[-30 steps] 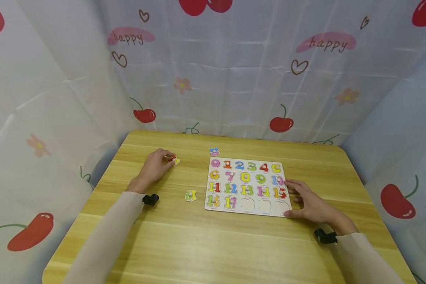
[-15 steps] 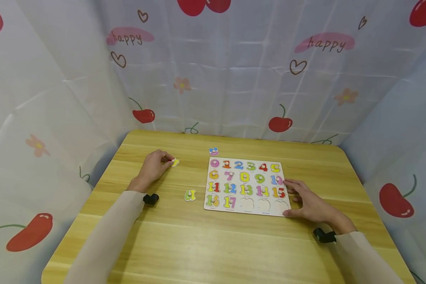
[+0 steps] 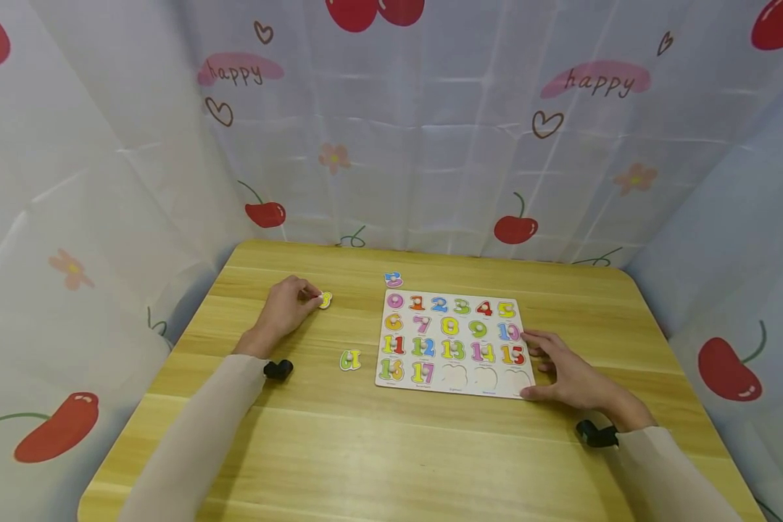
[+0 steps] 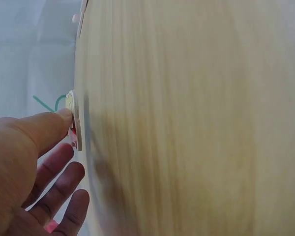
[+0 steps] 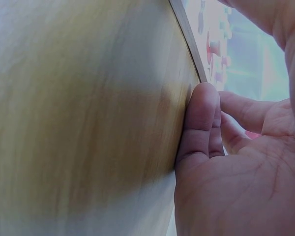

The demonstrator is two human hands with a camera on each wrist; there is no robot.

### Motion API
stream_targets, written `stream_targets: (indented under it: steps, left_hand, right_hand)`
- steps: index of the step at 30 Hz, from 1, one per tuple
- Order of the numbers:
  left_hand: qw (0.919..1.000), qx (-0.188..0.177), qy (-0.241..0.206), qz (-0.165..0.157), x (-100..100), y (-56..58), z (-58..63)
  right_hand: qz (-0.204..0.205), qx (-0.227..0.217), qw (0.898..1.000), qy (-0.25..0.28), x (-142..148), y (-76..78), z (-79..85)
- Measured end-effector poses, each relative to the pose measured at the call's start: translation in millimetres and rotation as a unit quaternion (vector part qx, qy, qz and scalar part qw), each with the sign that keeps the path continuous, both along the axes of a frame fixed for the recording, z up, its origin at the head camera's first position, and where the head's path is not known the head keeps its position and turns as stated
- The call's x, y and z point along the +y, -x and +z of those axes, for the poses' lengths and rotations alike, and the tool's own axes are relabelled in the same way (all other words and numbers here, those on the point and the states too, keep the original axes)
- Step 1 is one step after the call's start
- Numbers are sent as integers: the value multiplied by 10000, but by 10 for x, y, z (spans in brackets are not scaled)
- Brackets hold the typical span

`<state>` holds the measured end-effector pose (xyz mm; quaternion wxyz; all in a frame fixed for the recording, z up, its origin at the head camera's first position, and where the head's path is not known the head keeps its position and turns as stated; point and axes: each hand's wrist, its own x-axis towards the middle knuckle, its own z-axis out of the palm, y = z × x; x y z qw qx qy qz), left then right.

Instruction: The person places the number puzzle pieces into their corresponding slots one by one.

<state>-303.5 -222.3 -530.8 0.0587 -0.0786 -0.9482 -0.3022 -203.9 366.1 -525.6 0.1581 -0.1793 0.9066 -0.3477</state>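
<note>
In the head view my left hand (image 3: 287,308) is at the left side of the table, pinching a small number puzzle piece (image 3: 326,299) between thumb and fingertips. The left wrist view shows this piece (image 4: 70,104) nearly edge-on, yellow with some red, close over the wood; the thumb covers part of it. My right hand (image 3: 574,375) rests at the right edge of the white number puzzle board (image 3: 470,399), thumb at its near corner and fingertips along its side. Numbers 0 to 17 fill the board's recesses; three bare recesses (image 3: 486,378) show in the bottom row.
A green and yellow number piece (image 3: 350,360), turned upside down, lies left of the board. Behind the board's far left corner is a blue and pink piece (image 3: 394,279). A white curtain (image 3: 417,181) printed with cherries surrounds the wooden table (image 3: 378,457).
The piece in my left hand has turned and shifted slightly to the right, so more yellow and less red shows. My right hand and the board stay in place.
</note>
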Motion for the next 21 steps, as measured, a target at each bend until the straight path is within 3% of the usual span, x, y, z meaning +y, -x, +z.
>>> stream_targets:
  steps: [9, 21]
  left_hand:
    - [9983, 330, -333, -358, 247, -153, 144]
    - [9901, 757, -341, -1128, 726, -368, 246]
  right_hand:
    - [19, 67, 9999, -95, 12, -6, 7]
    - [2, 43, 9999, -94, 12, 9, 6]
